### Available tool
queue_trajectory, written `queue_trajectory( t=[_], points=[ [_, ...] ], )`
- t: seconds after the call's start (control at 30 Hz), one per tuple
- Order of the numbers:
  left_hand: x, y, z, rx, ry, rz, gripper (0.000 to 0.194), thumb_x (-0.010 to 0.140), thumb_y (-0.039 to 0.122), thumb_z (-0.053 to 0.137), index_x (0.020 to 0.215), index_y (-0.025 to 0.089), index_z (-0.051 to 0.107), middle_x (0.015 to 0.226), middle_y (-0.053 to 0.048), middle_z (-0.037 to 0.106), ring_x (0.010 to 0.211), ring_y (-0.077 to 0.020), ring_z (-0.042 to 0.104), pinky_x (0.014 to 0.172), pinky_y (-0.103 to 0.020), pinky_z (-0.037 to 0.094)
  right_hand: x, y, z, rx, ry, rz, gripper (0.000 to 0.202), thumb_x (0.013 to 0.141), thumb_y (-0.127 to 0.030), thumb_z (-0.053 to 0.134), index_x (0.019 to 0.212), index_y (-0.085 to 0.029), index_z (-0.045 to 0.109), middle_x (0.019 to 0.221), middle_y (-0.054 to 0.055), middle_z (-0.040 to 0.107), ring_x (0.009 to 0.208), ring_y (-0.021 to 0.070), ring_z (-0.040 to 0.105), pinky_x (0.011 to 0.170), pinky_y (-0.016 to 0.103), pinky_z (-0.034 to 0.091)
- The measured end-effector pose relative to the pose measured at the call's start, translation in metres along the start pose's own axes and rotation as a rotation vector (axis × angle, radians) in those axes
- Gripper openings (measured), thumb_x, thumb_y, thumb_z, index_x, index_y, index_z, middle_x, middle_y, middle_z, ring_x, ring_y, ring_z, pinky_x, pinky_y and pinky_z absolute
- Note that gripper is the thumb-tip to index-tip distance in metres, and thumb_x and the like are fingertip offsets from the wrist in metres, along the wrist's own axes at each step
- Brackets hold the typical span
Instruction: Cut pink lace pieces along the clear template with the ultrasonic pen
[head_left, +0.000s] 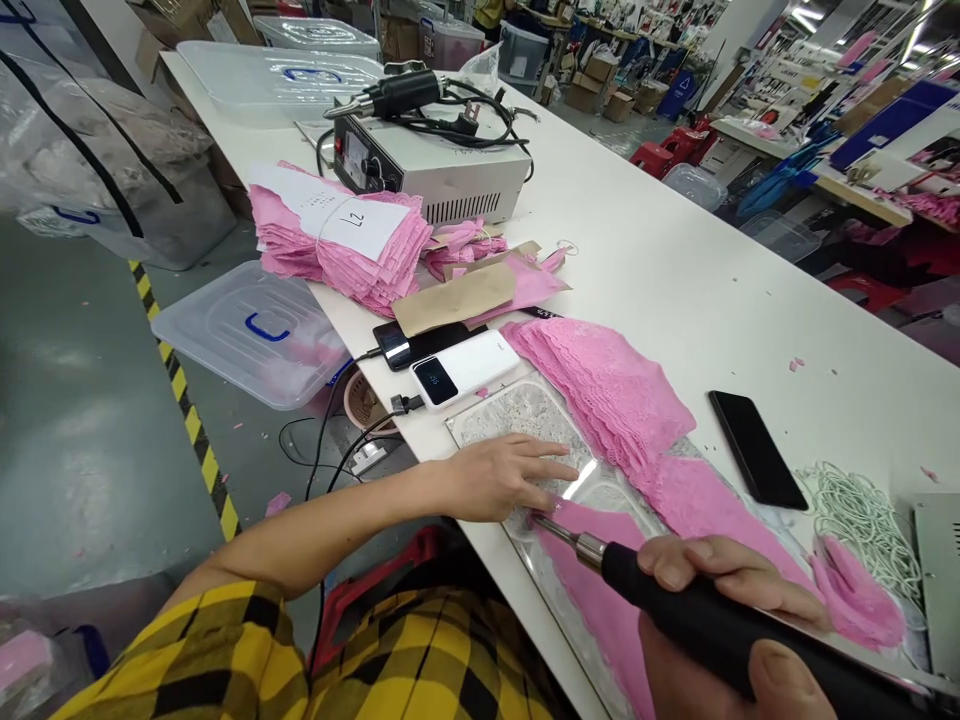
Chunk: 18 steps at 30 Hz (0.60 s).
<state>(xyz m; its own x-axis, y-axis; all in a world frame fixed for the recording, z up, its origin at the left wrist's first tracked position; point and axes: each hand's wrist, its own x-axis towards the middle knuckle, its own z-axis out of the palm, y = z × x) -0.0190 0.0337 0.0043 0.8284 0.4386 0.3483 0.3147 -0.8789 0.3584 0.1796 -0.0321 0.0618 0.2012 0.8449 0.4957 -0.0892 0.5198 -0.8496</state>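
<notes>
My right hand is wrapped around a black handpiece with a metal tip, which points left and down. Its tip meets the upper end of a flat pink fabric piece, close to my left fingertips. My left hand lies palm down with fingers spread, touching the end of that piece. Under both is a clear, patterned plastic board. Along the board's far side lies a fanned stack of pink lace pieces. My right hand hides part of the flat piece.
A white power bank, a black phone, pale elastic loops and a labelled pink fabric bundle lie on the white table. Behind stands a control box carrying another handpiece. Cables hang off the near edge.
</notes>
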Motion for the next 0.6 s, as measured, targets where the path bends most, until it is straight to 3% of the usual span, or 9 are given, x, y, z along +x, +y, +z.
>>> queue_trajectory(
  t=[0.33,0.6],
  points=[
    [-0.007,-0.004,0.007,-0.063,0.211,0.011,0.042,0.07,-0.007,0.046,0.093,0.018,0.072,0.133,-0.005,0.061,0.134,-0.024,0.046,0.105,-0.037,0.046,0.004,0.0,-0.007,-0.043,0.122,-0.065,0.019,0.073,-0.029,0.052,0.084,-0.016,0.061,0.083,0.002,0.058,0.059,0.0138,0.054,0.056,0.035,0.045],
    [-0.006,-0.002,0.003,-0.039,0.154,0.003,0.038,0.071,-0.006,0.049,0.09,0.019,0.071,0.134,-0.004,0.06,0.135,-0.0237,0.045,0.106,-0.038,0.045,0.004,0.011,-0.009,-0.042,0.161,-0.013,0.02,0.074,-0.029,0.052,0.087,-0.017,0.062,0.087,0.002,0.058,0.06,0.0135,0.056,0.06,0.037,0.048]
  ],
)
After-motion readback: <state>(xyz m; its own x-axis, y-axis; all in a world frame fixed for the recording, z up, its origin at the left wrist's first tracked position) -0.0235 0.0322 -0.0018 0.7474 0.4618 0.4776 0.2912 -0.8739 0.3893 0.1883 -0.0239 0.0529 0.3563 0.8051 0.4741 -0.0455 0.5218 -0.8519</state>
